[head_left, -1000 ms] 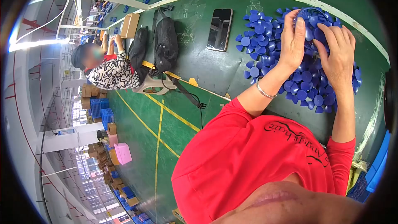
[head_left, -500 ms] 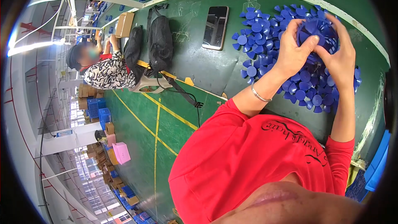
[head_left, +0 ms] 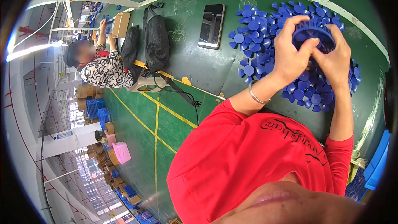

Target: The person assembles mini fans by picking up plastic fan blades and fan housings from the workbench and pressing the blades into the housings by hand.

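A round blue plastic fan cage (head_left: 314,31) with a ribbed edge is held between both my hands, raised above the table. My left hand (head_left: 291,52), with a bangle on the wrist, grips its left side, fingers at the rim and thumb pressed in front. Around the right side curls my right hand (head_left: 336,60), its thumb meeting the left one at the near edge. Underneath and around lies a pile of small blue fan blades (head_left: 253,25), partly hidden by my hands. What sits inside the cage cannot be made out.
On the green table (head_left: 192,64) lie a phone (head_left: 211,25) and a black mesh bag (head_left: 157,43). A co-worker (head_left: 108,69) in a patterned top sits at the left, by a cardboard box (head_left: 120,24). Blue bins (head_left: 379,161) stand at the right edge.
The fan cage has tilted in my hands, so its ribbed rim now faces up and its open front is less visible. The co-worker's arm has risen near the box.
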`<state>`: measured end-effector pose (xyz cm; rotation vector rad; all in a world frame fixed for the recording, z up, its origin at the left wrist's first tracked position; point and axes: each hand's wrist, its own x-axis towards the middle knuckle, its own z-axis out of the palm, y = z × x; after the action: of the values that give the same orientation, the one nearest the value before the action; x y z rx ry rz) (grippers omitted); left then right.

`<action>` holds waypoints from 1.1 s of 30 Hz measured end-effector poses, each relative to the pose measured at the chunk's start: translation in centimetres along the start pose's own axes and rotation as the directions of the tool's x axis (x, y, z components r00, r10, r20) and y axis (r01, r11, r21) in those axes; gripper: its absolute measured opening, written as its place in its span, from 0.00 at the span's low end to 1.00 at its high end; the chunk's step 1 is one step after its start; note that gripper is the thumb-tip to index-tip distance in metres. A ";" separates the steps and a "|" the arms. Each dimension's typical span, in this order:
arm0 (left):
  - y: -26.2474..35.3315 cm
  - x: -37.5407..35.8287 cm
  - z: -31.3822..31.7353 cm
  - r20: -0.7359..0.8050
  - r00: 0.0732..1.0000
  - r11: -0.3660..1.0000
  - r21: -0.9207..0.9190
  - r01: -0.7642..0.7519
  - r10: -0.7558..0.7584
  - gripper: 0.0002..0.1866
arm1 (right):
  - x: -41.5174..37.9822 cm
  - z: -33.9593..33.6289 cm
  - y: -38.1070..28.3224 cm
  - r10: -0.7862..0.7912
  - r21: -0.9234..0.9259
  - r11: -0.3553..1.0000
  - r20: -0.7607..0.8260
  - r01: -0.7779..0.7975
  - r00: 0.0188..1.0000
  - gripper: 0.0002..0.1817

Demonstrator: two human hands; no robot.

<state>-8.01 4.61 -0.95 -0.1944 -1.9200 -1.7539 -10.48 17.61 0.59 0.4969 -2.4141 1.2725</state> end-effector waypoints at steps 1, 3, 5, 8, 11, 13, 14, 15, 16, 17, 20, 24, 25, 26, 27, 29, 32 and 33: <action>-0.1 -0.3 0.2 -0.011 1.000 0.999 0.023 -0.022 0.023 0.27 | 0.4 -0.6 0.2 0.138 0.087 0.985 0.090 -0.146 0.986 0.23; 0.2 -0.6 0.3 -0.010 0.942 0.910 0.264 -0.320 0.335 0.31 | 1.7 -2.2 2.3 0.235 0.012 0.972 0.044 -0.236 0.971 0.25; 0.4 -1.2 0.9 0.006 0.913 0.900 0.166 -0.403 0.408 0.26 | 3.0 -4.1 7.5 0.370 0.254 0.910 -0.139 -0.328 0.919 0.28; 1.4 -4.1 2.9 0.308 0.932 0.978 -0.142 -0.154 0.191 0.04 | 3.7 -8.4 14.6 0.471 0.327 0.857 -0.181 -0.399 0.863 0.34; 1.3 -7.9 4.8 0.733 0.643 0.919 -0.378 0.115 0.221 0.05 | 3.3 -12.4 22.2 0.462 -0.037 0.884 -0.090 -0.467 0.882 0.25; 1.5 -9.8 5.0 0.918 0.300 0.876 -0.354 0.329 0.258 0.08 | 2.7 -12.8 21.6 0.516 -0.199 0.852 0.162 -0.484 0.841 0.18; 0.4 -11.4 5.4 0.931 0.229 0.893 -0.344 0.290 0.284 0.09 | 2.5 -12.8 21.1 0.545 -0.280 0.834 0.279 -0.476 0.791 0.15; -0.5 -12.4 5.7 0.939 0.155 0.908 -0.337 0.249 0.306 0.09 | 2.2 -12.5 20.5 0.522 -0.309 0.847 0.328 -0.432 0.788 0.15; -0.6 -12.2 5.7 0.960 0.150 0.911 -0.271 0.312 0.235 0.10 | 1.9 -11.8 19.7 0.498 -0.335 0.859 0.377 -0.386 0.781 0.15; -0.9 -11.9 5.7 0.977 0.140 0.906 -0.204 0.372 0.162 0.10 | 1.7 -11.2 19.3 0.473 -0.357 0.871 0.425 -0.338 0.772 0.16; -1.3 -11.5 5.8 0.990 0.134 0.869 -0.110 0.482 0.050 0.12 | 1.6 -9.8 17.7 0.468 -0.322 0.878 0.418 -0.354 0.779 0.17; -1.3 -11.3 5.9 0.992 0.121 0.855 -0.084 0.511 0.025 0.12 | 2.1 -9.1 18.3 0.436 -0.457 0.854 0.369 -0.249 0.821 0.14; -1.2 -11.2 5.8 0.992 0.121 0.852 -0.082 0.517 0.021 0.12 | 2.0 -8.9 18.6 0.404 -0.503 0.841 0.336 -0.201 0.851 0.13; -1.2 -11.1 5.8 0.993 0.114 0.852 -0.078 0.518 0.021 0.12 | 1.9 -8.7 19.0 0.372 -0.524 0.833 0.287 -0.180 0.883 0.13; -1.3 -11.1 5.8 0.994 0.109 0.852 -0.075 0.518 0.021 0.13 | 1.9 -8.5 19.3 0.335 -0.545 0.823 0.238 -0.160 0.912 0.12; -1.3 -11.1 5.8 0.995 0.100 0.849 -0.069 0.524 0.019 0.13 | 2.0 -8.4 19.5 0.327 -0.565 0.805 0.165 -0.183 0.931 0.12; -1.3 -11.0 5.8 0.996 0.090 0.844 -0.063 0.532 0.018 0.13 | 2.4 -8.7 19.6 0.389 -0.549 0.790 0.107 -0.272 0.915 0.12; -1.3 -10.9 5.8 0.996 0.087 0.846 -0.062 0.529 0.018 0.13 | 2.5 -9.1 20.2 0.389 -0.541 0.794 0.101 -0.278 0.916 0.12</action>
<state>-0.91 12.59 -7.34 -1.7468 -2.4005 -2.6547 -20.64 35.62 -7.71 0.0366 -2.9727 0.6385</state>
